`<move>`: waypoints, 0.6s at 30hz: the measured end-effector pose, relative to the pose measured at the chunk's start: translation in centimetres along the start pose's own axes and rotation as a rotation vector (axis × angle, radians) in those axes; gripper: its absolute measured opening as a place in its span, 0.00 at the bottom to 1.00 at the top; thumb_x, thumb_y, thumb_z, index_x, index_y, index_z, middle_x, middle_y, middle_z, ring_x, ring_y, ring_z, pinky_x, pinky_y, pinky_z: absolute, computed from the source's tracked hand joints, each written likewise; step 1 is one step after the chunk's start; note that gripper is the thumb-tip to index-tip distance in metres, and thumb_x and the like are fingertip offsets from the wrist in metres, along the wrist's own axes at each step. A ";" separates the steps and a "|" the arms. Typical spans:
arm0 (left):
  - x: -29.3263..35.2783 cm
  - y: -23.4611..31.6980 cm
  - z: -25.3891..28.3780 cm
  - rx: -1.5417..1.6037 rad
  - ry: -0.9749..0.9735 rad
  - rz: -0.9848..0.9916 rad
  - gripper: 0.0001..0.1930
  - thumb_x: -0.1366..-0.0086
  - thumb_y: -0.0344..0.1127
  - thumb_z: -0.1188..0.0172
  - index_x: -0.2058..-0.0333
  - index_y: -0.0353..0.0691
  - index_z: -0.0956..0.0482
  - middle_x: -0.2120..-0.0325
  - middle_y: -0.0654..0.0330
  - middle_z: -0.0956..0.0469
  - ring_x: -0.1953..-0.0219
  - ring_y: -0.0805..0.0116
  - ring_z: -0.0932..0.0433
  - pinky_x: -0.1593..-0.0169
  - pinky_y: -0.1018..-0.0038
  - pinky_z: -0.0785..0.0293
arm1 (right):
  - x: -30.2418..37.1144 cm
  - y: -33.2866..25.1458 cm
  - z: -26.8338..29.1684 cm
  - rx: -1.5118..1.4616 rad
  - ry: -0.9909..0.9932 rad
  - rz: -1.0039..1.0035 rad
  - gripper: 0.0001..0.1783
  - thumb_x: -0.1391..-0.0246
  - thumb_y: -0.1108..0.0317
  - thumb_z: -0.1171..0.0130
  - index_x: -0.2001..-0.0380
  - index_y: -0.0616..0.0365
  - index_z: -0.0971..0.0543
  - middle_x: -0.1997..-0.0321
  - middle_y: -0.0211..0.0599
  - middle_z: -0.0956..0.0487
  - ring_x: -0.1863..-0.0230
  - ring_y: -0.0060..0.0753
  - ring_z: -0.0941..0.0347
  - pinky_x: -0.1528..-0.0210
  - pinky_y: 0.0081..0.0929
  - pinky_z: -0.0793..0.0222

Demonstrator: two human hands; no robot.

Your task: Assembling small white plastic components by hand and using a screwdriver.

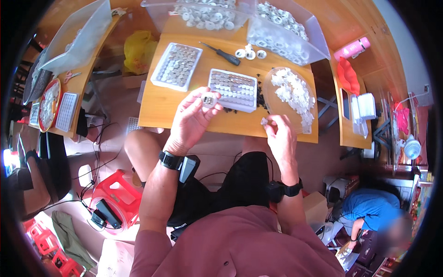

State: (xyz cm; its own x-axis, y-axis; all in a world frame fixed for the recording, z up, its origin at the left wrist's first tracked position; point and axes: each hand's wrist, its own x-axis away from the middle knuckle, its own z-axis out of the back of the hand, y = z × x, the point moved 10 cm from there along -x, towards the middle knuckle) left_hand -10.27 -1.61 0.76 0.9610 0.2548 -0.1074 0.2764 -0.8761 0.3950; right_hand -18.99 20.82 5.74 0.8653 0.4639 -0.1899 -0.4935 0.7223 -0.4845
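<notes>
Assembly looks under way: left hand (191, 121) pinches a round white part (209, 99), right hand (278, 135) grips a small white piece (264, 122), likely needing careful alignment.

Both hands raised, left (191, 121) fingers pinched; right (280, 134) likewise curled

Wooden table top (184, 104): warm orange-brown. Small round part (209, 99), held in left hand (191, 121): white with grey centre. Trays (233, 89): white, filled with grey discs. Plate (288, 92): clear, heaped with white pieces. Screwdriver (220, 53): black. Bag (138, 51): yellow. Stool (115, 194): red. Wrist straps (170, 160): black.
</notes>
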 end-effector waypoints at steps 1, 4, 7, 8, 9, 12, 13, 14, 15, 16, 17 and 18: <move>0.0 -0.1 -0.2 0.003 0.007 0.009 0.20 0.32 0.34 0.42 0.44 0.36 0.29 0.49 0.45 0.25 0.51 0.56 0.22 0.43 0.68 0.25 | 0.0 0.5 -0.1 -0.021 0.001 -0.014 0.11 0.49 0.73 0.36 0.61 0.57 0.22 0.66 0.40 0.22 0.64 0.45 0.22 0.63 0.39 0.27; 0.0 -0.4 -0.6 0.034 -0.011 0.030 0.20 0.32 0.34 0.42 0.44 0.36 0.30 0.48 0.44 0.25 0.50 0.55 0.22 0.43 0.68 0.25 | -0.1 0.7 -0.2 -0.057 0.022 0.010 0.10 0.49 0.74 0.34 0.63 0.59 0.23 0.67 0.41 0.20 0.67 0.40 0.22 0.64 0.35 0.27; 0.1 -0.4 -0.5 0.035 -0.013 0.031 0.20 0.32 0.33 0.42 0.43 0.35 0.30 0.48 0.44 0.25 0.50 0.54 0.22 0.43 0.67 0.24 | -0.3 0.5 -0.4 -0.119 -0.019 -0.061 0.07 0.47 0.74 0.36 0.66 0.61 0.23 0.71 0.40 0.19 0.75 0.33 0.24 0.69 0.31 0.29; 0.1 -0.5 -0.5 0.032 -0.011 0.035 0.21 0.32 0.33 0.41 0.43 0.35 0.31 0.48 0.44 0.25 0.50 0.54 0.22 0.42 0.67 0.24 | -0.3 0.6 -0.5 -0.117 -0.020 -0.059 0.07 0.47 0.74 0.36 0.66 0.61 0.23 0.71 0.40 0.19 0.75 0.33 0.24 0.69 0.31 0.29; 0.1 -0.6 -0.6 0.034 -0.012 0.034 0.21 0.32 0.33 0.41 0.43 0.35 0.31 0.48 0.44 0.25 0.50 0.54 0.22 0.42 0.67 0.24 | -0.3 0.9 -0.6 -0.153 -0.014 -0.060 0.06 0.47 0.74 0.36 0.66 0.61 0.22 0.72 0.40 0.19 0.77 0.31 0.25 0.71 0.30 0.30; 0.1 -0.6 -0.7 0.016 -0.019 0.035 0.21 0.32 0.34 0.40 0.43 0.34 0.31 0.47 0.44 0.26 0.49 0.54 0.21 0.42 0.67 0.25 | -0.4 1.1 -0.8 -0.296 -0.010 -0.128 0.05 0.45 0.74 0.36 0.66 0.62 0.22 0.74 0.39 0.19 0.80 0.26 0.27 0.74 0.26 0.31; 0.0 -0.8 -0.8 0.014 -0.038 0.042 0.22 0.32 0.34 0.40 0.43 0.34 0.31 0.47 0.44 0.25 0.50 0.55 0.21 0.43 0.67 0.24 | -0.4 1.3 -1.0 -0.401 -0.010 -0.198 0.05 0.45 0.74 0.36 0.66 0.62 0.21 0.75 0.37 0.19 0.81 0.22 0.28 0.76 0.23 0.32; 0.0 -0.9 -0.8 0.010 -0.053 0.050 0.22 0.32 0.35 0.40 0.42 0.35 0.32 0.47 0.45 0.25 0.50 0.56 0.21 0.43 0.68 0.24 | -0.6 0.4 -0.7 -0.401 -0.013 -0.197 0.05 0.45 0.74 0.36 0.66 0.62 0.21 0.75 0.37 0.19 0.81 0.22 0.28 0.76 0.23 0.32; 0.0 -1.0 -0.6 0.010 -0.051 0.049 0.22 0.32 0.35 0.40 0.42 0.35 0.32 0.47 0.45 0.25 0.50 0.56 0.21 0.43 0.68 0.24 | -0.9 -0.7 -0.4 -0.529 -0.033 -0.200 0.05 0.44 0.73 0.36 0.65 0.62 0.20 0.75 0.35 0.19 0.82 0.19 0.29 0.77 0.20 0.33; 0.0 -1.1 -0.6 0.008 -0.059 0.059 0.22 0.32 0.35 0.40 0.42 0.35 0.31 0.48 0.45 0.24 0.50 0.57 0.21 0.44 0.68 0.24 | -1.2 -2.2 0.0 -0.656 -0.054 -0.206 0.05 0.44 0.73 0.35 0.65 0.63 0.20 0.74 0.32 0.19 0.82 0.16 0.29 0.78 0.18 0.34; 0.0 -1.2 -0.7 0.007 -0.069 0.071 0.22 0.32 0.35 0.40 0.42 0.35 0.30 0.49 0.46 0.24 0.50 0.58 0.21 0.44 0.68 0.23 | -1.4 -3.9 0.4 -0.737 -0.097 -0.212 0.06 0.45 0.73 0.34 0.65 0.63 0.19 0.72 0.28 0.19 0.78 0.14 0.28 0.76 0.15 0.34; 0.2 -1.3 -0.6 0.008 -0.069 0.073 0.22 0.32 0.35 0.40 0.42 0.35 0.30 0.49 0.46 0.24 0.50 0.58 0.21 0.44 0.68 0.23 | -1.5 -4.9 0.4 -0.736 -0.095 -0.214 0.06 0.45 0.73 0.34 0.65 0.63 0.19 0.72 0.28 0.19 0.78 0.14 0.28 0.76 0.15 0.34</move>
State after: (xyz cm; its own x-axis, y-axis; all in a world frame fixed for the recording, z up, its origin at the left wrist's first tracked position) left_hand -10.45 -0.15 0.75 0.9766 0.1616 -0.1417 0.2056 -0.8947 0.3966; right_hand -17.89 16.78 8.76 0.9075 0.4189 0.0302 -0.1019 0.2894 -0.9518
